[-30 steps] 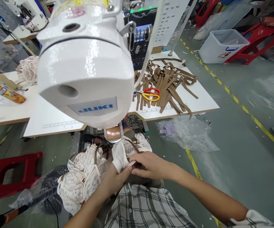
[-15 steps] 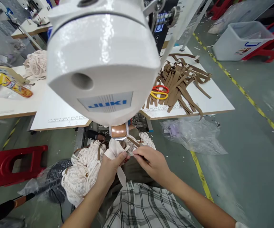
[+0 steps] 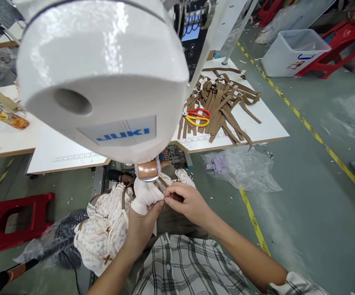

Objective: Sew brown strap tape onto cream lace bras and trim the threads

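Just below the head of a white JUKI sewing machine, my left hand is closed on a piece of cream fabric. My right hand pinches the edge of the same fabric, its fingertips close to my left thumb. A brown strap runs down toward my right fingers; whether they hold it too, I cannot tell. The metal-framed, copper-coloured end of the machine sits right above the fabric. A bulky pile of cream lace with brown straps hangs left of my left hand.
Brown strips and red-and-yellow-handled scissors lie on the right tabletop. A drink bottle lies at the left. Red stools, a plastic bag and a clear bin are on the floor.
My hands have come closer together on the fabric. The fabric's end that hung below my left hand is now mostly out of sight. The whole view has shifted a little.
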Tool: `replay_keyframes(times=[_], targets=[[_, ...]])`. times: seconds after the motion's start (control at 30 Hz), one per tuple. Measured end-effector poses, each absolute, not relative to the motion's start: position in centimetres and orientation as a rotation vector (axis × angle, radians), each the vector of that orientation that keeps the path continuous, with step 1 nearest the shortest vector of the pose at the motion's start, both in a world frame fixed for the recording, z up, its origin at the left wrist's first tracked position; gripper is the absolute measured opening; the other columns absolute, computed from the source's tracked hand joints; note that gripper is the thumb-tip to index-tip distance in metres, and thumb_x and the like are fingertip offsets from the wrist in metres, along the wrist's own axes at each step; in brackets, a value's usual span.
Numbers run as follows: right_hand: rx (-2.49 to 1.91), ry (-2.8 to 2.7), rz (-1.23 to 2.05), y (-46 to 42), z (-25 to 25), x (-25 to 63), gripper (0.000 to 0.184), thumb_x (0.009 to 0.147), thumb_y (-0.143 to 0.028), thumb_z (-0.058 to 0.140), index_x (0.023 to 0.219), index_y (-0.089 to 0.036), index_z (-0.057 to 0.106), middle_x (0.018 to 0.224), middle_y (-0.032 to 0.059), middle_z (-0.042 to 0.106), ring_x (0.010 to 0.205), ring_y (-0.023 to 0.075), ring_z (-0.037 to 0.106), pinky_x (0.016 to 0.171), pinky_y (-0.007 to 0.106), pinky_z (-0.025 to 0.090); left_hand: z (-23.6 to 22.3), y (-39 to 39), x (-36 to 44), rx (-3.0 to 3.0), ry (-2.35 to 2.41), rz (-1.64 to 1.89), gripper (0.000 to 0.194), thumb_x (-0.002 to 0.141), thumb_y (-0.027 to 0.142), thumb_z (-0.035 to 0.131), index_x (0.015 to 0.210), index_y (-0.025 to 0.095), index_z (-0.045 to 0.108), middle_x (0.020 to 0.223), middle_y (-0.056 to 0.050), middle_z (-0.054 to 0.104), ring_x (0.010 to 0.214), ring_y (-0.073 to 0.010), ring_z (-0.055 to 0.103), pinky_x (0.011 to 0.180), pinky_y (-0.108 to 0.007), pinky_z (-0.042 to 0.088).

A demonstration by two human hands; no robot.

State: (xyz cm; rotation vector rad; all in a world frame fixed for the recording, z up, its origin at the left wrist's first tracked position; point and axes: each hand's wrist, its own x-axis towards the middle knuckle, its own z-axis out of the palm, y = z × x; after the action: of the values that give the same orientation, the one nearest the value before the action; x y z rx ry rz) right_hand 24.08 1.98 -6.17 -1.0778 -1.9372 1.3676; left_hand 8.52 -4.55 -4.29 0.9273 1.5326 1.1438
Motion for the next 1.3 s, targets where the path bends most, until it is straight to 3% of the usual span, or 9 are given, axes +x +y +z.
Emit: replay_keyframes(times=[0.13,0.23,0.37,0.5,0.63,0.77,0.87,0.97,1.3], targets=[[-1.011,-1.921,1.617,2.8,-5.9,24.6,0.008,0.074,-0.011,0.059,0.075,-0.018,0.059,0.069,-0.0036,0.052,0.057,0.0089,0.044,0.053,0.022,0.034,-4.2,-4.8,8.5,0.916,1.468,1.128,0.017,0.079,0.03,0.073,0.087,0.016,0.071,0.074,-0.003,0.07,0.069,-0.0167,0.064,0.065,-0.026,0.053],[-0.965,-2.02,1.63,2.9,-5.8,24.8,0.008,0.078,-0.013,0.055,0.076,-0.018,0.06,0.071,-0.0018,0.052,0.063,0.0112,0.046,0.058,0.023,0.034,-3.9,-4.6,8.4,0.914,1.432,1.081,0.015,0.08,0.03,0.071,0.082,0.016,0.069,0.068,-0.001,0.066,0.063,-0.0147,0.06,0.06,-0.025,0.05],[-0.988,-2.135,1.561,2.3,-6.1,25.1,0.014,0.087,-0.02,0.05,0.077,-0.019,0.059,0.072,0.0001,0.052,0.07,0.0142,0.048,0.062,0.025,0.034,-4.1,-4.3,8.0,1.041,1.448,0.968,0.011,0.083,0.026,0.065,0.077,0.017,0.065,0.067,0.001,0.062,0.064,-0.0131,0.056,0.062,-0.024,0.046],[-1.094,-2.115,1.492,1.7,-6.8,25.1,0.012,0.085,-0.02,0.051,0.073,-0.019,0.053,0.069,-0.0013,0.049,0.065,0.0132,0.045,0.059,0.025,0.032,-5.0,-4.4,8.0,1.094,1.52,0.946,0.009,0.083,0.025,0.065,0.086,0.017,0.067,0.079,-0.001,0.066,0.074,-0.0155,0.058,0.07,-0.026,0.047],[-1.12,-2.012,1.581,2.1,-6.6,25.2,0.01,0.085,-0.023,0.054,0.077,-0.019,0.058,0.07,-0.0014,0.053,0.065,0.0129,0.047,0.06,0.025,0.034,-5.1,-4.3,8.0,1.151,1.548,1.024,0.016,0.085,0.029,0.064,0.094,0.017,0.067,0.089,-0.005,0.069,0.083,-0.0184,0.06,0.078,-0.029,0.048],[-1.141,-1.768,1.774,3.0,-5.6,26.1,0.013,0.089,-0.026,0.052,0.093,-0.019,0.062,0.081,0.001,0.062,0.067,0.0126,0.054,0.063,0.025,0.04,-4.2,-3.4,7.1,1.314,1.558,0.914,0.019,0.089,0.035,0.057,0.084,0.017,0.064,0.078,-0.002,0.063,0.075,-0.0165,0.055,0.072,-0.027,0.045],[-1.158,-1.794,1.666,3.1,-4.9,26.6,0.011,0.089,-0.026,0.055,0.098,-0.021,0.053,0.077,-0.0025,0.059,0.063,0.0115,0.05,0.061,0.024,0.038,-3.4,-2.8,6.6,1.295,1.503,0.815,0.023,0.09,0.038,0.056,0.08,0.018,0.062,0.072,0.0,0.059,0.07,-0.0155,0.052,0.068,-0.026,0.044],[-1.127,-1.964,1.52,3.0,-4.2,26.8,0.008,0.09,-0.025,0.054,0.093,-0.022,0.047,0.067,-0.0061,0.05,0.058,0.0109,0.043,0.056,0.023,0.032,-2.8,-2.6,6.8,1.284,1.463,0.788,0.022,0.088,0.039,0.059,0.087,0.018,0.065,0.078,-0.003,0.063,0.08,-0.0193,0.057,0.074,-0.028,0.045],[-1.006,-2.278,1.267,3.6,-2.6,26.6,0.009,0.089,-0.015,0.052,0.092,-0.021,0.046,0.073,-0.0034,0.057,0.061,0.0124,0.051,0.06,0.024,0.033,-1.5,-2.4,7.9,1.289,1.483,0.814,0.019,0.088,0.034,0.061,0.095,0.018,0.068,0.088,-0.005,0.07,0.083,-0.0204,0.061,0.075,-0.029,0.048]])
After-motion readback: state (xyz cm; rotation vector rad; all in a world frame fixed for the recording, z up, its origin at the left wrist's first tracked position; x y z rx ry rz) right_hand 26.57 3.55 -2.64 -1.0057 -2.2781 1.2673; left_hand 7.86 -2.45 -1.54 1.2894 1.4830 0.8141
